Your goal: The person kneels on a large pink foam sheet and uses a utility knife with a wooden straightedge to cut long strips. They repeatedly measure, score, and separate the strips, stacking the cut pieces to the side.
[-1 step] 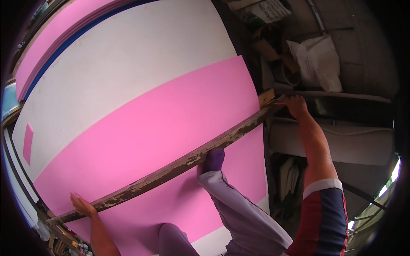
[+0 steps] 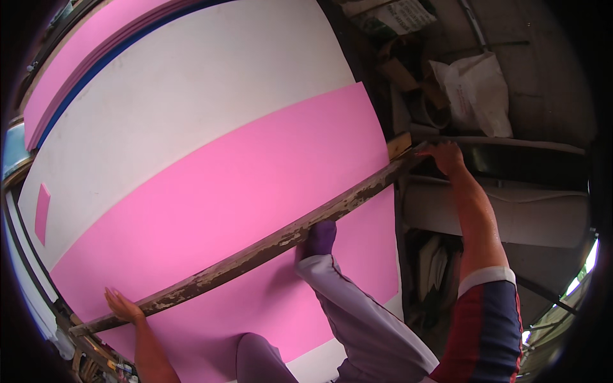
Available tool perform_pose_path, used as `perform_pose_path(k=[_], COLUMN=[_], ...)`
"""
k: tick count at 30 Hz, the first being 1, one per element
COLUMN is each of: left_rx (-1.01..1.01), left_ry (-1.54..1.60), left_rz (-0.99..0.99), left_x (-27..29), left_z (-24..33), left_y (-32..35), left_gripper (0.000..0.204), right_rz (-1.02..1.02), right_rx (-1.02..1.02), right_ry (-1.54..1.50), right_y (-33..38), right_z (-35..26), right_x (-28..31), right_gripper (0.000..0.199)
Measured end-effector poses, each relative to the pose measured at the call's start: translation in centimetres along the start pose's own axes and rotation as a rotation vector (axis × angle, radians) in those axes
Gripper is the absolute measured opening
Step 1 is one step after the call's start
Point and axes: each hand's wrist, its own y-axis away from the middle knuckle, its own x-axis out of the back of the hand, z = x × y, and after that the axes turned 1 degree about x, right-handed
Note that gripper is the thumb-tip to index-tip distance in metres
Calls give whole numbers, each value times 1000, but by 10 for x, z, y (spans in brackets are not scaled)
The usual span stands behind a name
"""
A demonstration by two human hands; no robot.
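Note:
A long, worn wooden plank [image 2: 255, 256] with flaking brown paint lies slantwise across a large pink sheet [image 2: 255, 166]. At its near left end, my left hand [image 2: 124, 306] rests against the wood with fingers stretched over the pink surface. My right hand [image 2: 445, 157] is closed at the plank's far right end, past the sheet's edge; its fingertips are partly in shadow. My foot in a purple sock [image 2: 320, 238] presses against the plank's near side, right of its middle.
Under the pink sheet lies a larger white sheet [image 2: 223, 70], with a small pink strip [image 2: 42, 215] at its left. Stacked pink sheets [image 2: 83, 60] stand beyond. At right are a wooden block [image 2: 400, 146], a white sack [image 2: 476, 92] and a grey roll [image 2: 491, 210].
My right forearm and sleeve have shifted slightly to the right. The plank, the pink sheet, my left hand and my foot look unchanged.

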Motion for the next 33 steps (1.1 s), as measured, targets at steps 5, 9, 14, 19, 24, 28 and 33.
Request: perform_pose_path(k=[5,9,14,19,24,28,33], left_rx=[16,70,36,19,42,27,-3], left_ry=[-8,5,88,96,119,132,140], left_rz=[8,2,-58,-138,-253,-223,-247], left_x=[-14,-4,21,43,56,47,49], left_z=[-7,19,41,55,59,57,29], left_y=[4,11,20,22,30,44,90], left_gripper=[60,61,64,69,71,74,80], right_rz=[302,524,745,723,735,680,579], right_rx=[-166,-140,202,294,126,121,87], right_ry=[-350,-772,-840,-877,-849,-836,-859], right_y=[0,2,19,83,111,121,162], right_z=[-38,-159,-333,-486,-540,-549,-571], right_x=[12,70,147,199,188,168,120], right_gripper=[13,16,17,13,20,18,17])
